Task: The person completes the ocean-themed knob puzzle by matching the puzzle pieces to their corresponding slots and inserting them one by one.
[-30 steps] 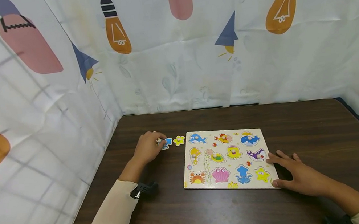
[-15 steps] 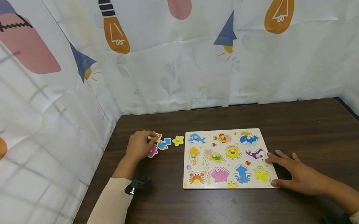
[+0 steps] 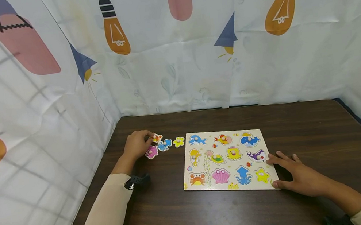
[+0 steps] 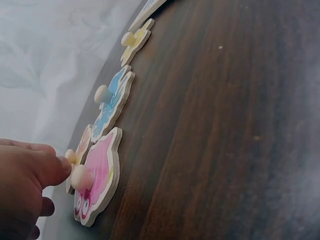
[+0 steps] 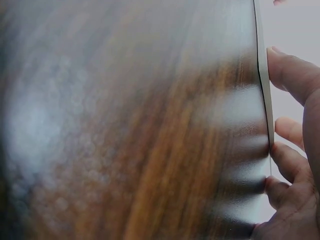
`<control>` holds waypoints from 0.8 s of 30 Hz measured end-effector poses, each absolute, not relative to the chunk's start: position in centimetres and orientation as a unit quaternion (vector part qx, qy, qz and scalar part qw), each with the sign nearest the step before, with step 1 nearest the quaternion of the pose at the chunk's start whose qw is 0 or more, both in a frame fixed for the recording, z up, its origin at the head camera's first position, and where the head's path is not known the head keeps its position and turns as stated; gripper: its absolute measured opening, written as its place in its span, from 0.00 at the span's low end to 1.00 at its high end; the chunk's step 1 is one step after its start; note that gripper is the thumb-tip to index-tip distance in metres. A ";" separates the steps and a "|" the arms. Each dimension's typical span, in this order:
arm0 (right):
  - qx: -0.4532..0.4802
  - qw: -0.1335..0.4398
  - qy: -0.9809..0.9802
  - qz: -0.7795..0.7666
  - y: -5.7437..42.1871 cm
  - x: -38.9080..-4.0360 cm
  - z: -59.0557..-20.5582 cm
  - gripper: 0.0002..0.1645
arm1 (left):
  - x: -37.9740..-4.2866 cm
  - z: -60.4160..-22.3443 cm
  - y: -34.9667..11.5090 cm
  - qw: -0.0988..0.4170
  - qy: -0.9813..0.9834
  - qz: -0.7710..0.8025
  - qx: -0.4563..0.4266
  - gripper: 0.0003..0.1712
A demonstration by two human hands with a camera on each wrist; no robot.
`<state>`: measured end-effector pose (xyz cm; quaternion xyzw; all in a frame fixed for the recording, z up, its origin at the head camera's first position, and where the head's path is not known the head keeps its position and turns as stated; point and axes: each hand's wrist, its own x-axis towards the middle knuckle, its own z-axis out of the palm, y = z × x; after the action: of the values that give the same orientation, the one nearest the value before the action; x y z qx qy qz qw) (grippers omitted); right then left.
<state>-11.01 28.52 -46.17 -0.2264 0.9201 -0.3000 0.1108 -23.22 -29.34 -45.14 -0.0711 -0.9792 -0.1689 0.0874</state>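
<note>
At the left of the head view, my left hand pinches the small knob of the crab puzzle piece. Thumb and index finger meet at that knob in the left wrist view. Beside it lie the pink shell piece, the blue squid piece and the yellow starfish piece. My right hand rests with spread fingers against the right edge of the sea-animal puzzle board. In the right wrist view its fingertips line the board's edge.
Both hands work over a dark wooden table. White printed curtains hang behind it and along its left side. Knobbed pieces such as the octopus and seahorse sit in the board's upper rows.
My left hand has moved left, from over the squid piece to the crab piece, uncovering the squid and shell pieces. The right hand and board stay in place.
</note>
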 end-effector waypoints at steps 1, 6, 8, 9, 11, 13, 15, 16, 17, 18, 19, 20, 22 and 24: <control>-0.226 0.111 0.920 -0.300 28.5 -11.0 -46.1 0.48 | -23.3 -45.2 -29.4 0.088 -0.979 -0.168 -0.070 0.11; -0.225 0.113 0.920 -0.301 28.4 -11.0 -45.9 0.49 | -23.8 -45.5 -29.3 0.090 -0.979 -0.163 -0.077 0.09; -0.224 0.113 0.920 -0.302 28.4 -11.0 -45.9 0.48 | -24.0 -45.6 -29.2 0.092 -0.979 -0.161 -0.083 0.08; -0.224 0.113 0.920 -0.302 28.3 -10.9 -45.9 0.48 | -24.1 -45.6 -29.1 0.092 -0.979 -0.159 -0.084 0.08; -0.228 0.112 0.918 -0.305 28.3 -10.9 -45.9 0.48 | -24.2 -45.7 -29.0 0.088 -0.980 -0.158 -0.084 0.07; -0.226 0.113 0.918 -0.305 28.2 -10.9 -45.9 0.48 | -24.3 -45.7 -28.9 0.082 -0.981 -0.157 -0.081 0.07; -0.226 0.115 0.918 -0.304 28.2 -10.9 -45.9 0.48 | -24.4 -45.7 -28.9 0.075 -0.982 -0.157 -0.075 0.07; -0.225 0.116 0.918 -0.304 28.2 -11.0 -45.9 0.48 | -24.4 -45.6 -28.9 0.073 -0.982 -0.157 -0.072 0.07; -0.221 0.117 0.919 -0.303 28.2 -11.0 -45.8 0.48 | -24.4 -45.6 -28.9 0.071 -0.983 -0.157 -0.069 0.07; -0.220 0.117 0.920 -0.303 28.2 -11.0 -45.8 0.48 | -24.3 -45.5 -28.8 0.070 -0.983 -0.158 -0.068 0.07; -0.220 0.117 0.920 -0.303 28.2 -11.0 -45.8 0.48 | -24.3 -45.5 -28.8 0.068 -0.983 -0.160 -0.065 0.08; -0.222 0.117 0.919 -0.304 28.2 -11.0 -45.8 0.48 | -24.3 -45.5 -28.8 0.066 -0.983 -0.161 -0.063 0.08; -0.223 0.116 0.919 -0.304 28.2 -11.0 -45.7 0.48 | -24.3 -45.5 -28.8 0.062 -0.983 -0.163 -0.061 0.08; -0.226 0.114 0.918 -0.305 28.2 -11.0 -45.7 0.48 | -24.2 -45.5 -28.7 0.061 -0.983 -0.165 -0.062 0.08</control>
<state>-10.96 28.25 -45.75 -0.2259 0.9181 -0.3052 0.1137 -24.23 -28.73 -45.48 -0.0620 -0.9825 -0.1646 0.0613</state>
